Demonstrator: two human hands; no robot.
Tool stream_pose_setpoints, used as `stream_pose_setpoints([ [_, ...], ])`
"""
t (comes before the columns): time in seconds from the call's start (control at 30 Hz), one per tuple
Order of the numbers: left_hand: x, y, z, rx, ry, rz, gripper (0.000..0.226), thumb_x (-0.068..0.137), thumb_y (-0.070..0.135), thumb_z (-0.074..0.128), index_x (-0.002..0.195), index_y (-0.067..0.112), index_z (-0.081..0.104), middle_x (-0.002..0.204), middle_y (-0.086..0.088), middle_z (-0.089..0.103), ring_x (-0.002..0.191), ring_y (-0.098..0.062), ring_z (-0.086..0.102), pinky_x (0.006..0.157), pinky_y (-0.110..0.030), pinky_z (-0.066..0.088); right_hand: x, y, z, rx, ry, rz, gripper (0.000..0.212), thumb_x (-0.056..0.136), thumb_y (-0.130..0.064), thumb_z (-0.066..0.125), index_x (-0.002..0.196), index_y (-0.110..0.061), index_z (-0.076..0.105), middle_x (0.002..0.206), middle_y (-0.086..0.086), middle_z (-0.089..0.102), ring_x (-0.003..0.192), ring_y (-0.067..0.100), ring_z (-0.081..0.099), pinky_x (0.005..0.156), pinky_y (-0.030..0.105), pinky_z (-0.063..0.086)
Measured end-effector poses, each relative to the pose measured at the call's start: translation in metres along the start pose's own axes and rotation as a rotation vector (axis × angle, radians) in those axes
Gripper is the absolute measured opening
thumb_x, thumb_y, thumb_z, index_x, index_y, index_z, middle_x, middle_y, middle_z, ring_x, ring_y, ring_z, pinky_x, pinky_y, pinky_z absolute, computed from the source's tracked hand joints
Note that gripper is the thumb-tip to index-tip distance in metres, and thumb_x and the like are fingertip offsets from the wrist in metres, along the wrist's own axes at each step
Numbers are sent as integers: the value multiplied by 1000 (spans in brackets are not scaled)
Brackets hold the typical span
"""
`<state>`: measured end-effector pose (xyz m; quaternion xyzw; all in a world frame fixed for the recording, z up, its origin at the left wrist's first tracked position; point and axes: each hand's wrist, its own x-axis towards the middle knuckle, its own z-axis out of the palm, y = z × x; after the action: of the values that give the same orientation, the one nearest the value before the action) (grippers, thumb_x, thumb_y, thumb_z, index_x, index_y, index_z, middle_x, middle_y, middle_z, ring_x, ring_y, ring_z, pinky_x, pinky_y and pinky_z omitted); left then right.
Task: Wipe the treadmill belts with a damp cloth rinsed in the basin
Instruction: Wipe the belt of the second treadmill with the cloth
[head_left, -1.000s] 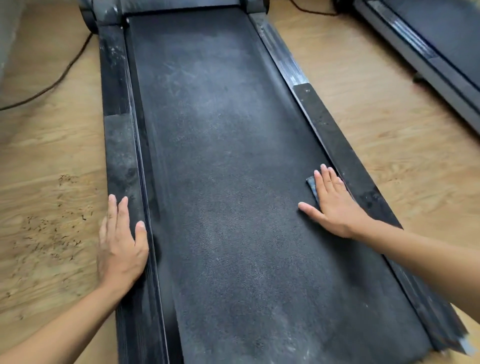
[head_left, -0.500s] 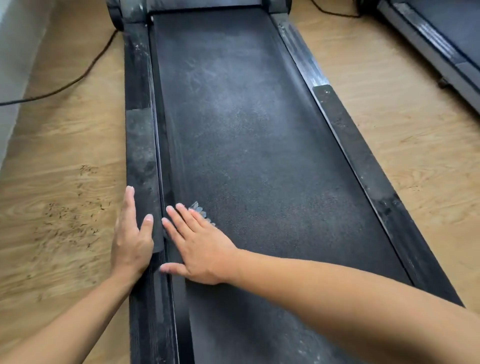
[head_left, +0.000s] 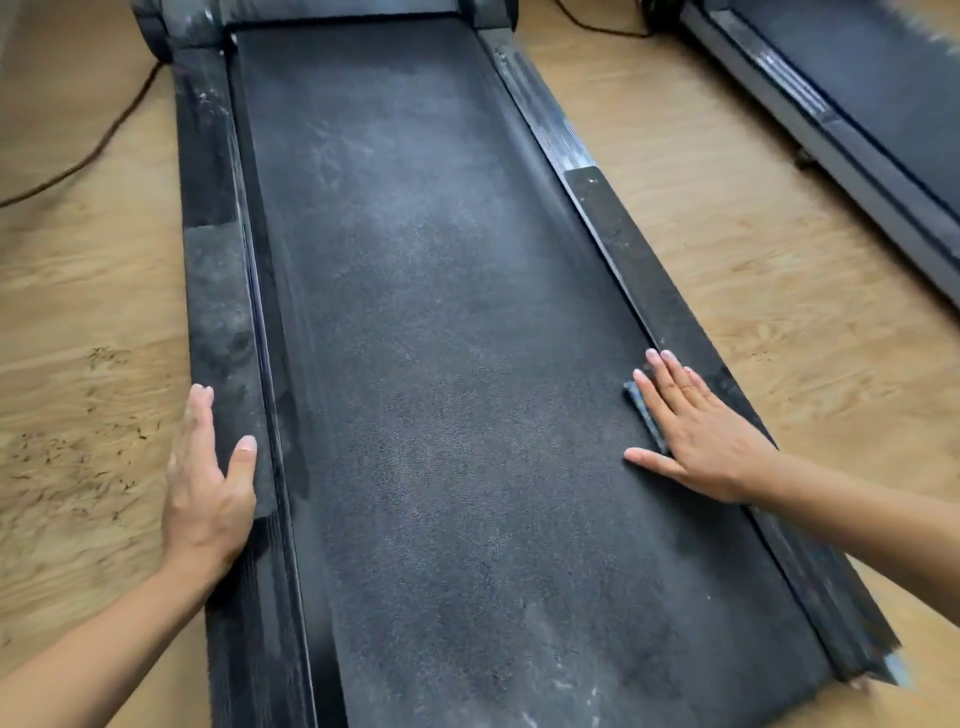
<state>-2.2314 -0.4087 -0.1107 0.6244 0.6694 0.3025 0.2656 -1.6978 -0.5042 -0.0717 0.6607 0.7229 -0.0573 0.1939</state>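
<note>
The right hand (head_left: 701, 436) lies flat with straight, spread fingers, pressing the cloth (head_left: 643, 413) down on the belt (head_left: 467, 364). Only a narrow bluish strip of the cloth shows past the index finger; the rest is under the palm. The hand sits at the belt's right edge, its fingertips touching the right rail (head_left: 639, 270).

The left hand (head_left: 208, 483) grasps nothing. It rests open on the left rail (head_left: 218, 291), thumb on top and fingers stretched along the outer edge, and appears to brace the person's weight.

The belt's near and middle stretch looks darker and even. Farther up, a pale dusty haze covers it, and some whitish flecks remain at the very near end. Wooden floor (head_left: 78, 312) lies on both sides, a cable (head_left: 104, 140) trails off at the far left, and a second treadmill (head_left: 857, 104) stands well apart at the right. The basin is not in view.

The step in hand appears to be a sideways wiping pass across the middle of the belt, with the cloth at the right end of its stroke. The next move likely calls for drawing the cloth back toward the left rail under steady flat pressure, slightly farther up so the passes overlap into the dusty part. Much of this belt, and the other treadmill, seem not yet done.
</note>
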Motion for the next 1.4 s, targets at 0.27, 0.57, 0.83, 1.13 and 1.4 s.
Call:
stream_pose_setpoints([
  [0.27,-4,4,0,-43,0,-32,71,102,41,36,168,26,17,175,14,12,160,-3,11,129,-30,8,49,-102,-9,355,118,134,120,86,-93,12,166,-5,-5,173,11,-20,159,24,-24,131,49,0],
  [0.57,-4,0,0,-105,15,-26,68,103,33,34,168,22,17,174,8,18,159,-5,16,132,-35,12,63,-330,-59,327,134,-521,106,96,-82,18,166,-4,6,173,19,-7,160,33,-18,130,51,4],
  [0.83,-5,-5,3,-50,11,-28,67,106,37,32,169,27,12,175,12,15,160,-5,13,131,-33,10,32,-194,-31,66,168,-584,113,93,-88,28,167,-5,8,174,17,-5,160,35,-14,132,49,3],
  [1.13,-2,-1,1,24,4,-6,72,103,43,33,168,24,10,175,7,16,161,-15,16,131,-38,12,-26,4,3,-78,-7,-97,115,92,-91,12,165,-3,2,173,21,-6,160,30,-17,130,48,1],
  [1.4,-5,5,1,-76,6,-49,74,102,44,37,168,28,9,175,8,16,160,-9,16,128,-33,12,13,-73,13,410,83,228,130,77,-100,5,166,-6,-6,173,13,-20,158,24,-27,129,43,-13],
])
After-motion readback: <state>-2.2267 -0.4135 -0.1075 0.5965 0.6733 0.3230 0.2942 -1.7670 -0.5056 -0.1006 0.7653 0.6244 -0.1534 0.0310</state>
